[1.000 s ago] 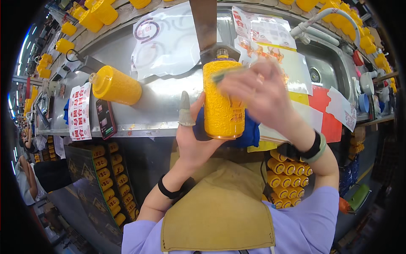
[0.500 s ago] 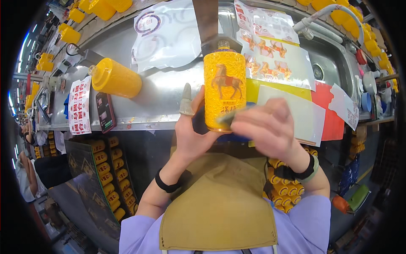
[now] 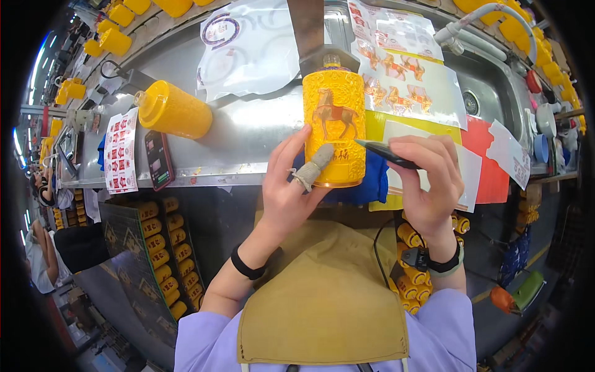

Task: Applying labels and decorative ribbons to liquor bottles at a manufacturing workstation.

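Observation:
An embossed yellow bottle with a brown horse decal and a clear knobbed stopper stands upright before me. My left hand grips its lower left side. One finger, wearing a greyish fabric finger cot, presses on the small lettering under the horse. In my right hand is a slim dark pointed tool, closed between thumb and fingers. Its greenish tip points left at the bottle's right edge, near the lettering; whether it touches I cannot tell. Horse decals lie on a sheet behind, to the right.
Another yellow bottle lies on its side at left, beside a red-and-white sticker sheet and a phone. A steel sink with a pipe is at right. A blue cloth lies behind the bottle. Racked yellow bottles stand below.
The right hand has moved off the bottle's lower front to its right, now showing the pointed tool. My left covered finger has come down onto the lettering.

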`<action>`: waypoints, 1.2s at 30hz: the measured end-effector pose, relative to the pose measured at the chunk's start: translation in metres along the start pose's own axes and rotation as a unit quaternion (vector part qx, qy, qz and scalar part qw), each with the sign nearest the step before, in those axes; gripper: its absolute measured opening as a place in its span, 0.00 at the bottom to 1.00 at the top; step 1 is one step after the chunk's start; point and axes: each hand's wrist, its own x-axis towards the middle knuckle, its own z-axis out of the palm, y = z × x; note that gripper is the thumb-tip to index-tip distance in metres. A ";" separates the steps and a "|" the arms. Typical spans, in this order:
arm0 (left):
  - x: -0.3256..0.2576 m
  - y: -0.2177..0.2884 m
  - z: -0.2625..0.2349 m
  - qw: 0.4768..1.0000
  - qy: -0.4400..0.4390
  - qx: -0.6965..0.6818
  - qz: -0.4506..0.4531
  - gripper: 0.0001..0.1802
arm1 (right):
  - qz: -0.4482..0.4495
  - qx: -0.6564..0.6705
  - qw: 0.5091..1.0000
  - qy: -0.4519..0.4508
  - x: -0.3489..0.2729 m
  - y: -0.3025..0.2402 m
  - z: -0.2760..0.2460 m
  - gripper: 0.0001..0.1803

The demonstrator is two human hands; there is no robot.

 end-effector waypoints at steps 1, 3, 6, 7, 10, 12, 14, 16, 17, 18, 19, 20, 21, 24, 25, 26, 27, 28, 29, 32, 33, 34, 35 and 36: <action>-0.002 -0.001 0.000 1.000 0.014 -0.015 -0.005 0.33 | -0.021 -0.015 1.000 -0.008 0.000 0.000 0.005 0.18; -0.005 -0.003 -0.005 0.999 0.000 -0.023 -0.029 0.34 | -0.028 -0.057 0.996 -0.064 0.000 -0.006 0.010 0.16; -0.008 -0.004 -0.021 0.986 -0.007 -0.156 -0.063 0.37 | -0.115 0.049 0.982 -0.140 -0.005 -0.021 0.004 0.13; -0.004 -0.005 -0.025 0.985 0.001 -0.161 -0.067 0.47 | -0.116 0.083 0.974 -0.174 -0.006 -0.023 -0.004 0.11; 0.016 -0.003 -0.024 0.911 0.046 -0.305 -0.275 0.54 | 0.103 0.172 0.973 -0.118 -0.010 -0.021 -0.020 0.14; 0.039 -0.005 -0.028 0.878 -0.013 -0.360 -0.314 0.53 | 0.220 0.207 0.953 -0.016 -0.010 -0.013 -0.029 0.18; 0.062 -0.007 -0.033 0.838 -0.082 -0.407 -0.353 0.52 | 0.249 0.223 0.942 0.033 -0.009 -0.010 -0.039 0.18; 0.083 -0.011 -0.035 0.816 -0.192 -0.412 -0.357 0.45 | 0.198 0.272 0.940 0.056 -0.006 -0.008 -0.039 0.19; 0.091 -0.012 -0.028 0.798 -0.170 -0.401 -0.416 0.35 | 0.183 0.279 0.942 0.042 -0.005 -0.009 -0.039 0.20; 0.094 -0.012 -0.023 0.799 -0.185 -0.398 -0.411 0.35 | 0.172 0.268 0.948 0.022 -0.002 -0.011 -0.040 0.19; 0.095 -0.013 -0.020 0.786 -0.200 -0.401 -0.426 0.35 | 0.191 0.249 0.949 0.005 0.001 -0.011 -0.039 0.17; 0.094 -0.013 -0.012 0.778 -0.217 -0.405 -0.428 0.34 | 0.218 0.252 0.943 -0.015 0.005 -0.012 -0.042 0.13; 0.091 -0.016 -0.015 0.735 -0.230 -0.476 -0.426 0.35 | 0.221 0.257 0.941 -0.013 0.011 -0.010 -0.042 0.13; 0.066 -0.021 -0.018 0.601 -0.223 -0.636 -0.429 0.39 | 0.232 0.255 0.938 -0.001 0.027 -0.003 -0.048 0.15; 0.055 -0.023 -0.020 0.576 -0.217 -0.674 -0.409 0.41 | 0.215 0.247 0.945 0.014 0.031 -0.002 -0.048 0.15; 0.047 -0.025 -0.022 0.586 -0.218 -0.663 -0.411 0.41 | 0.193 0.256 0.947 0.014 0.033 -0.001 -0.047 0.15; 0.040 -0.027 -0.021 0.558 -0.211 -0.688 -0.413 0.49 | 0.198 0.258 0.946 0.010 0.034 -0.001 -0.047 0.15; 0.035 -0.028 -0.021 0.541 -0.209 -0.698 -0.420 0.56 | 0.209 0.260 0.943 0.006 0.034 -0.002 -0.045 0.14; 0.032 -0.029 -0.022 0.565 -0.205 -0.678 -0.424 0.60 | 0.229 0.282 0.932 -0.006 0.033 -0.003 -0.043 0.13; 0.031 -0.025 -0.023 0.536 -0.151 -0.692 -0.459 0.60 | 0.235 0.269 0.933 -0.045 0.026 -0.009 -0.033 0.14; 0.033 -0.022 -0.023 0.523 -0.139 -0.701 -0.464 0.54 | 0.217 0.263 0.938 -0.068 0.023 -0.011 -0.028 0.19; 0.035 -0.019 -0.024 0.531 -0.139 -0.701 -0.456 0.54 | 0.203 0.246 0.943 -0.090 0.020 -0.012 -0.024 0.25; 0.038 -0.016 -0.022 0.545 -0.129 -0.683 -0.468 0.51 | 0.224 0.226 0.938 -0.135 0.015 -0.015 -0.022 0.34; 0.041 -0.014 -0.021 0.553 -0.130 -0.690 -0.448 0.47 | 0.193 0.204 0.949 -0.144 0.011 -0.017 -0.017 0.39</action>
